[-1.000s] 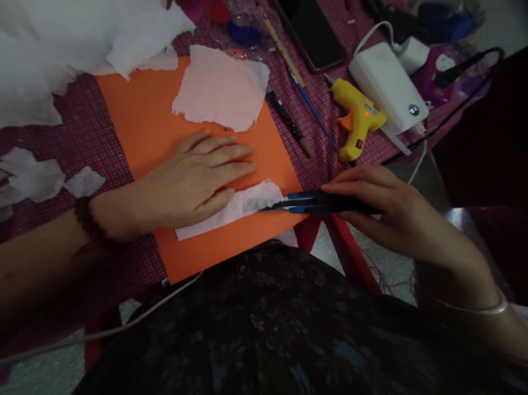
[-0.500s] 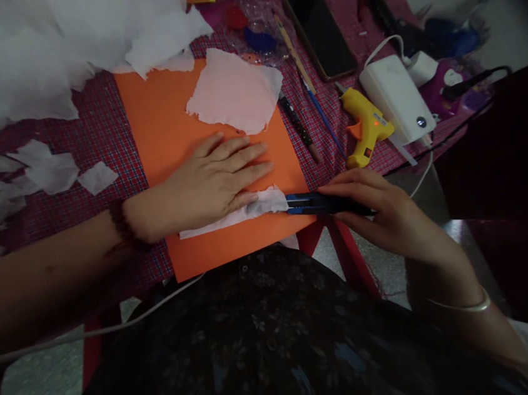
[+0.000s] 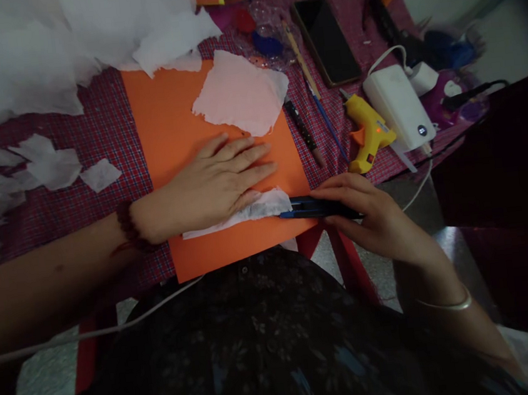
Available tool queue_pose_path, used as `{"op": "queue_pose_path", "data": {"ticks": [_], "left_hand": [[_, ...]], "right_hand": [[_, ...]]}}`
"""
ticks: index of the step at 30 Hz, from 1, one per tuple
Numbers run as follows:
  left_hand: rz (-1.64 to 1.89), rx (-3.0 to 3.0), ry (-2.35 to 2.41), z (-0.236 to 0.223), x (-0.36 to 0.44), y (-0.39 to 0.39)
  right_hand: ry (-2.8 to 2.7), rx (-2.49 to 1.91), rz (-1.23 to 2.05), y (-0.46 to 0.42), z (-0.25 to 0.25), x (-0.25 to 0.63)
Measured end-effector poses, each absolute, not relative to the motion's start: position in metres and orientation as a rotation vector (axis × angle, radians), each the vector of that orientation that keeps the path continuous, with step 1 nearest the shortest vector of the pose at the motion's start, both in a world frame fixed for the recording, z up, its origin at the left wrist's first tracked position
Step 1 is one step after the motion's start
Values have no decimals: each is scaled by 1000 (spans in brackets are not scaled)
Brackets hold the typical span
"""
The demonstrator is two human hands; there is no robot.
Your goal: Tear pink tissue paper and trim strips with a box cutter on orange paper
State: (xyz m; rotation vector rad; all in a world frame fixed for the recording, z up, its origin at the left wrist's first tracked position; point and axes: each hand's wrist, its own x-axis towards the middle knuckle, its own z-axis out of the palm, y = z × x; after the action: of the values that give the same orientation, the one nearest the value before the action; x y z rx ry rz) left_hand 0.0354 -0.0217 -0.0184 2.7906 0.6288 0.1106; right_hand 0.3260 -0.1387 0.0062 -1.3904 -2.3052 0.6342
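Observation:
Flat on the orange sheet [image 3: 163, 132] rests my left hand [image 3: 224, 179], fingers stretched out. Its thumb side presses on a folded strip of thin white tissue paper [image 3: 265, 205]. Between the thumb and fingers of my right hand [image 3: 364, 212] is a black and blue stapler [image 3: 312, 208], lying on its side near the sheet's right edge. The stapler's jaw end meets the right end of the strip; whether the jaws are pressed together I cannot tell. A torn piece of pale tissue [image 3: 243, 93] lies on the sheet beyond my left hand.
White tissue [image 3: 100, 32] is heaped at the back left, with scraps [image 3: 101, 175] nearby. To the right are a dark pen [image 3: 301, 130], a paintbrush [image 3: 301, 61], a phone [image 3: 328, 40], a yellow glue gun [image 3: 367, 130] and a white power bank [image 3: 398, 105] with cables.
The stapler has turned slightly at the strip's right end, and its blue lower tip now reaches under the strip's edge. My left hand stays flat; the view has shifted a little.

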Motion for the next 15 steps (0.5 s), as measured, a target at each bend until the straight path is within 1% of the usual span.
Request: {"op": "queue_pose_path", "data": {"ticks": [9,15], "left_hand": [[78,2777,662,-17,36,-22],[73,2792,654,-18,36,-21]], "right_hand": [[-2320,-1379,730,-135,14,333],[-2308,-1347,680,-136,8,328]]}}
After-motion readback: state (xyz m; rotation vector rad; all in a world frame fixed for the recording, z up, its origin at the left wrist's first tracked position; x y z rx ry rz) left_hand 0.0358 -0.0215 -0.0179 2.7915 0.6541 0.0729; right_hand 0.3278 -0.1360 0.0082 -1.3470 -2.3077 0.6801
